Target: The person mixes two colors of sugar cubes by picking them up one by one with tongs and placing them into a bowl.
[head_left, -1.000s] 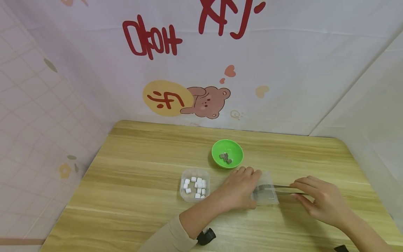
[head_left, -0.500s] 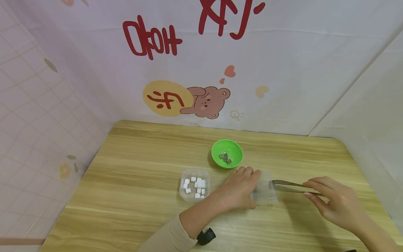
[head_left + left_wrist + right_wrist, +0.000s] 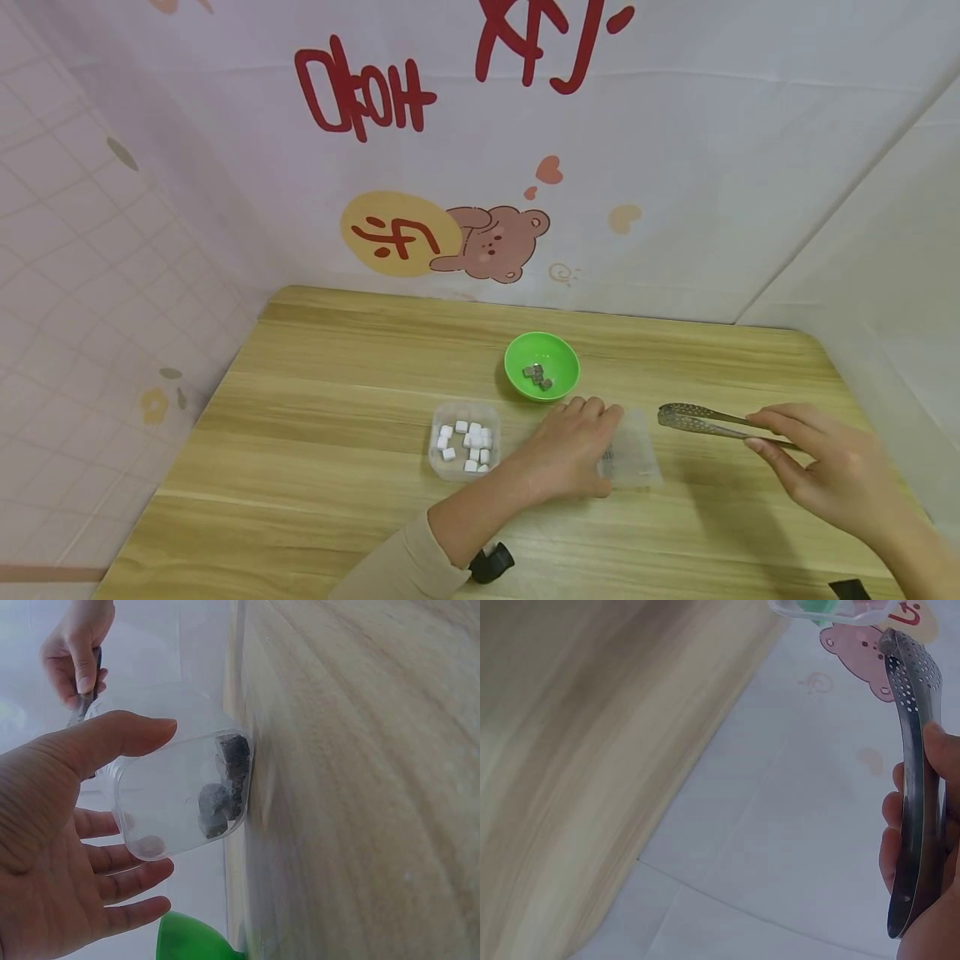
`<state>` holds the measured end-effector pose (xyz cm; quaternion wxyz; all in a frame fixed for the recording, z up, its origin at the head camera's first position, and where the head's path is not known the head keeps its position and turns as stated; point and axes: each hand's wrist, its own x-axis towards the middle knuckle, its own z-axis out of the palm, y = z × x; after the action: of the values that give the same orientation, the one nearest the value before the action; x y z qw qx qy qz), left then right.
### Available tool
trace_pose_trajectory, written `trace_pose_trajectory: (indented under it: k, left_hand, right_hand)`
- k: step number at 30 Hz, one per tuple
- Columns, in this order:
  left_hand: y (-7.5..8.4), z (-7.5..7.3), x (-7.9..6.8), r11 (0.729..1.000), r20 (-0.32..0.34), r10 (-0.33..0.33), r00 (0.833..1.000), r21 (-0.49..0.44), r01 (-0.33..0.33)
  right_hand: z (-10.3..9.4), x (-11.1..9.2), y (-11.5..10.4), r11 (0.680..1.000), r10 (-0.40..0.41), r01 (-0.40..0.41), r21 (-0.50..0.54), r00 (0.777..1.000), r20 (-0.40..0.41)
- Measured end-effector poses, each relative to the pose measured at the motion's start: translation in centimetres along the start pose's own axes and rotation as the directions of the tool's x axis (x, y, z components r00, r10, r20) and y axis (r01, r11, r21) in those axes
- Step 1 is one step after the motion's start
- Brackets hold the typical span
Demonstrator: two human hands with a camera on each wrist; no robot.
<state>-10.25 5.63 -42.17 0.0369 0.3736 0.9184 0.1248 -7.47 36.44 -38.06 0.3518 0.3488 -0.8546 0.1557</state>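
The metal tongs (image 3: 915, 817) have slender arms and rounded, perforated ends; the right hand (image 3: 832, 467) holds them. Their tips point toward the open side of the clear container (image 3: 639, 450) and sit just outside it. A small grey form shows at the tips, too small to identify. The container is transparent plastic with rounded corners, tipped onto its side and gripped by the left hand (image 3: 573, 446). Inside, several dark cubes (image 3: 234, 748) lie grouped on the lowermost wall near the base.
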Motion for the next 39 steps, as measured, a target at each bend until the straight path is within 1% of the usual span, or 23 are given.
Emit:
trace_pose_trajectory:
  k: [4, 7, 11, 16, 23, 27, 31, 35, 39]
  left_hand:
    - [-0.1, 0.0, 0.0, 1.000, -0.005, 0.001, 1.000, -0.008, -0.001]
    - [-0.1, 0.0, 0.0, 1.000, -0.008, 0.002, 1.000, -0.005, -0.002]
    - [-0.2, 0.0, 0.0, 1.000, -0.010, 0.005, 1.000, -0.001, -0.006]
    - [-0.2, 0.0, -0.1, 1.000, -0.017, 0.010, 1.000, 0.000, -0.010]
    - [-0.2, 0.0, 0.0, 1.000, -0.028, 0.021, 0.999, 0.002, -0.021]
    - [-0.3, 0.0, 0.0, 1.000, -0.033, 0.029, 0.999, 0.010, -0.029]
    - [-0.2, 0.0, 0.0, 0.999, -0.028, 0.032, 0.999, 0.025, -0.031]
    - [-0.1, 0.0, 0.0, 0.999, -0.027, 0.032, 0.999, 0.038, -0.031]
    - [-0.2, 0.0, 0.1, 0.999, -0.036, 0.028, 0.999, 0.044, -0.026]
  right_hand:
    - [0.3, 1.1, 0.4, 1.000, 0.022, -0.022, 0.012, 1.000, 0.012]
    - [1.2, 2.1, 0.7, 1.000, 0.025, -0.024, -0.003, 1.000, 0.011]
    - [2.8, 3.4, 1.1, 1.000, 0.012, -0.012, 0.007, 1.000, 0.001]
    - [4.9, 5.1, 1.1, 0.999, 0.017, -0.019, 0.042, 0.999, 0.045]
    - [8.3, 7.0, 0.8, 0.992, -0.019, 0.006, 0.125, 0.995, 0.096]
    - [10.1, 7.3, 0.7, 0.990, -0.028, 0.007, 0.138, 0.988, 0.149]
    - [11.5, 7.2, 0.8, 0.990, -0.035, 0.008, 0.141, 0.981, 0.191]
    - [12.3, 7.0, 0.9, 0.989, -0.023, -0.009, 0.147, 0.977, 0.211]
    - [12.7, 6.7, 0.9, 0.989, 0.001, -0.033, 0.145, 0.976, 0.219]
